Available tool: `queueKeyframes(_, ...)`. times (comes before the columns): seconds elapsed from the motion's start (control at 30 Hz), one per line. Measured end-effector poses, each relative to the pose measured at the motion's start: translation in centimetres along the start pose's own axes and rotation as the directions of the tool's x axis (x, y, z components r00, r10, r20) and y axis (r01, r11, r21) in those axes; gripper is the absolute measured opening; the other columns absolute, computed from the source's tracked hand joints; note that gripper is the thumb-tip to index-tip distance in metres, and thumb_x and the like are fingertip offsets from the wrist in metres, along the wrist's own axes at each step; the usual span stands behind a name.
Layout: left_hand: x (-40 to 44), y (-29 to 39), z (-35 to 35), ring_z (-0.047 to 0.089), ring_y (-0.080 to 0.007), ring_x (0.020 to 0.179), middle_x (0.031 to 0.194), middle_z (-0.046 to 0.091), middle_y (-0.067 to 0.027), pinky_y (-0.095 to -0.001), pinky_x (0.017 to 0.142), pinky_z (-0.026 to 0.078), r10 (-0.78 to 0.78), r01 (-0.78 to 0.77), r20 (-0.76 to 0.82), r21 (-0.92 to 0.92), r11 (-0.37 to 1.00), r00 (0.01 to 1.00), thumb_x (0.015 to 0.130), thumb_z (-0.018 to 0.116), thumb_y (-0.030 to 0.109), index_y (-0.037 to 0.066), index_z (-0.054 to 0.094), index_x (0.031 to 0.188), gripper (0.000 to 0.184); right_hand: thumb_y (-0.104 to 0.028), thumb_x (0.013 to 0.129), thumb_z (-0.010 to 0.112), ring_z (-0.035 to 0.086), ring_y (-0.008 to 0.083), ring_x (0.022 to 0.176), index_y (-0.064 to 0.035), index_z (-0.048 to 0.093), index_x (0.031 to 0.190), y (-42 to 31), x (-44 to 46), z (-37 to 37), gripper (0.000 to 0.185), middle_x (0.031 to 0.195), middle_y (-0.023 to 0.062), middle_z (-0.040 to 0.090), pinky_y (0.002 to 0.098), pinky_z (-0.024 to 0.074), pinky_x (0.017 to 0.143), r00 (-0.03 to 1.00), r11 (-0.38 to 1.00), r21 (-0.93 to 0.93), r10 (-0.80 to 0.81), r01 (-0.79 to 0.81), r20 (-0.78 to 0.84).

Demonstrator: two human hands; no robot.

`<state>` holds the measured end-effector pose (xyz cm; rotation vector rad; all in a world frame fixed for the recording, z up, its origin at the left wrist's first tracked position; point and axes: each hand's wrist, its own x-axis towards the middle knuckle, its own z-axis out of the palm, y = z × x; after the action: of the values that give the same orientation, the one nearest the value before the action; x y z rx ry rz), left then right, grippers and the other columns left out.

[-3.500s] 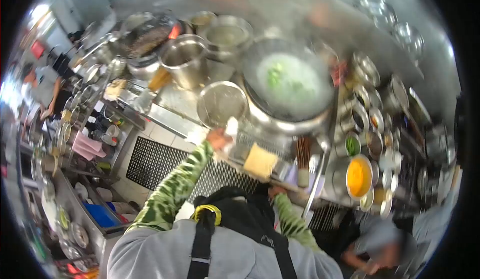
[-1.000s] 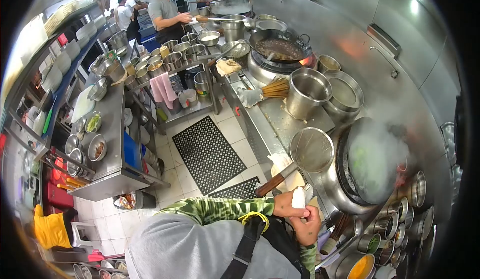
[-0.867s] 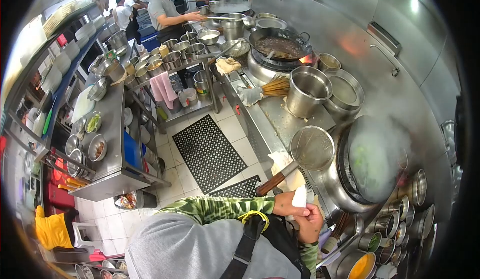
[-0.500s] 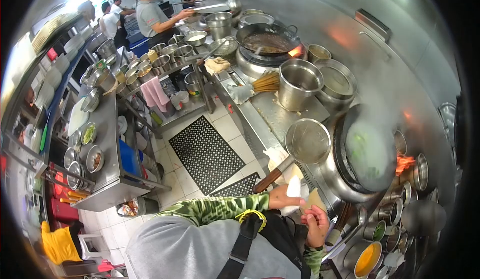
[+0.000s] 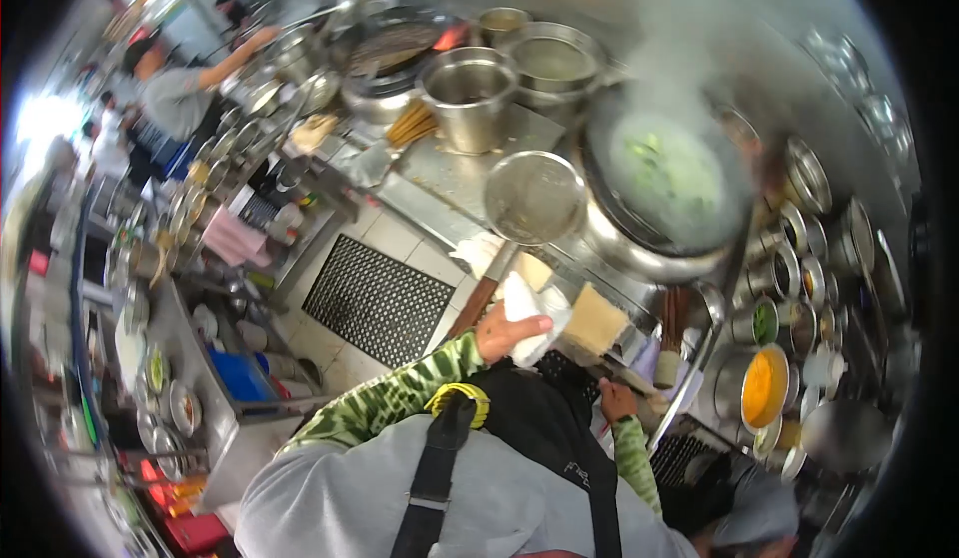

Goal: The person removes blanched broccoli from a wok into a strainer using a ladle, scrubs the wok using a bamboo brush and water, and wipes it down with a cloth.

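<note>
My left hand (image 5: pixel 507 334) is closed round a white cloth (image 5: pixel 525 310), beside the wooden handle (image 5: pixel 478 300) of a round mesh strainer (image 5: pixel 535 198). My right hand (image 5: pixel 617 399) is lower, near the counter's front edge; its fingers look curled, and what they hold, if anything, is too small to tell. Between and above the hands lies a tan folded cloth (image 5: pixel 596 320). Above them, a large wok (image 5: pixel 664 173) holds steaming pale liquid with green vegetables (image 5: pixel 649 158). A bundle of brown sticks (image 5: pixel 671 323) stands to the right of the tan cloth.
A tall steel pot (image 5: pixel 468 103) and another wok (image 5: pixel 393 46) stand at the upper left. Several bowls and an orange-filled pot (image 5: pixel 764 388) are at the right. A co-worker (image 5: pixel 175 88) stands far left; another person (image 5: pixel 749 498) is at the lower right. A black mat (image 5: pixel 378 299) covers some floor.
The view has swung right. My right hand has moved away from the white cloth, down to the counter's front edge. My left hand still has the cloth. The lower-right person has come into view.
</note>
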<state>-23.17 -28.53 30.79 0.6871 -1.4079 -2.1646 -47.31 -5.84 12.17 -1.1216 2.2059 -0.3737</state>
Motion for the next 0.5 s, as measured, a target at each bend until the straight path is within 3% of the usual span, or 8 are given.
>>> queueKeyframes(0.1, -0.1, -0.1, 0.1, 0.065, -0.021, 0.086, 0.095, 0.066, -0.0144, -0.0319, 0.072, 0.052, -0.137, 0.142, 0.04, -0.131, 0.981, 0.99, 0.088, 0.065, 0.025, -0.003, 0.057, 0.116, 0.04, -0.052, 0.094, 0.036, 0.057, 0.0437, 0.106, -0.0042, 0.067, 0.104, 5.4, 3.7, 4.8, 0.057, 0.11, 0.0264, 0.062, 0.053, 0.0426, 0.092, 0.963, 0.975, -0.098, 0.214, -0.2, 0.163)
queueKeyframes(0.17, 0.1, -0.5, 0.4, 0.067, -0.0259, 0.089, 0.103, 0.065, -0.0176, -0.035, 0.077, 0.054, -0.108, 0.127, 0.086, -0.262, 0.957, 0.99, 0.088, 0.063, 0.026, -0.004, 0.051, 0.124, 0.048, -0.048, 0.093, 0.042, 0.056, 0.0425, 0.111, -0.003, 0.064, 0.113, 8.3, 4.7, 9.3, 0.054, 0.117, 0.0245, 0.062, 0.0528, 0.0424, 0.095, 0.946, 0.905, -0.31, 0.221, -0.29, -0.237)
queueKeyframes(0.2, 0.3, -0.9, 0.6, 0.067, -0.0281, 0.089, 0.107, 0.063, -0.0188, -0.0367, 0.079, 0.055, -0.087, 0.112, 0.09, -0.343, 0.933, 0.992, 0.088, 0.063, 0.028, -0.004, 0.047, 0.128, 0.053, -0.048, 0.093, 0.042, 0.054, 0.0415, 0.115, -0.0031, 0.062, 0.117, 8.0, 4.4, 8.3, 0.054, 0.122, 0.0233, 0.058, 0.0523, 0.0415, 0.097, 0.936, 0.886, -0.307, 0.31, -0.347, -0.163)
queueKeyframes(0.23, 0.6, -1.4, 0.1, 0.064, -0.0293, 0.099, 0.117, 0.058, -0.021, -0.039, 0.072, 0.059, -0.081, 0.117, 0.136, -0.279, 0.953, 0.987, 0.086, 0.064, 0.042, -0.003, 0.038, 0.134, 0.071, -0.048, 0.093, 0.042, 0.051, 0.0406, 0.12, -0.0033, 0.059, 0.122, 5.6, 4.3, 5.4, 0.055, 0.128, 0.0222, 0.055, 0.0518, 0.0407, 0.099, 0.921, 0.869, -0.309, 0.382, -0.387, -0.08)
queueKeyframes(0.27, 0.7, -1.4, 0.0, 0.065, -0.0278, 0.096, 0.112, 0.06, -0.0194, -0.0376, 0.07, 0.059, -0.099, 0.137, 0.148, -0.268, 0.954, 0.984, 0.085, 0.063, 0.046, -0.003, 0.039, 0.134, 0.073, -0.048, 0.093, 0.043, 0.048, 0.0396, 0.125, -0.0034, 0.056, 0.127, 4.1, 4.2, 3.9, 0.057, 0.133, 0.021, 0.052, 0.0513, 0.0398, 0.101, 0.9, 0.856, -0.313, 0.436, -0.411, 0.01)
queueKeyframes(0.33, 0.9, -1.4, 0.2, 0.068, -0.0288, 0.086, 0.104, 0.063, -0.0208, -0.0356, 0.065, 0.06, -0.134, 0.182, 0.147, -0.382, 0.906, 0.98, 0.085, 0.066, 0.038, -0.004, 0.043, 0.131, 0.067, -0.048, 0.093, 0.044, 0.045, 0.0387, 0.128, -0.0042, 0.055, 0.129, 5.7, 5.8, 5.5, 0.057, 0.137, 0.0208, 0.049, 0.0503, 0.0395, 0.102, 0.893, 0.854, -0.319, 0.447, -0.411, 0.046)
queueKeyframes(0.4, 0.9, -1.3, 0.4, 0.068, -0.0284, 0.086, 0.103, 0.063, -0.0204, -0.0347, 0.065, 0.059, -0.162, 0.211, 0.158, -0.367, 0.906, 0.974, 0.087, 0.065, 0.038, -0.005, 0.043, 0.131, 0.065, -0.045, 0.093, 0.046, 0.037, 0.0362, 0.133, -0.0079, 0.046, 0.136, 7.6, 6.2, 6.6, 0.057, 0.144, 0.0173, 0.04, 0.0499, 0.033, 0.106, 0.896, 0.853, -0.322, 0.443, -0.41, 0.032)
queueKeyframes(0.5, 1.0, -2.2, 1.1, 0.068, -0.0276, 0.087, 0.101, 0.065, -0.017, -0.0378, 0.071, 0.057, -0.236, 0.273, 0.143, -0.378, 0.884, 0.961, 0.091, 0.06, 0.033, -0.003, 0.047, 0.129, 0.054, -0.044, 0.093, 0.046, 0.038, 0.0362, 0.133, -0.008, 0.046, 0.136, 8.2, 7.8, 6.6, 0.056, 0.144, 0.0175, 0.039, 0.0496, 0.0337, 0.106, 0.919, 0.881, -0.287, 0.393, -0.375, 0.006)
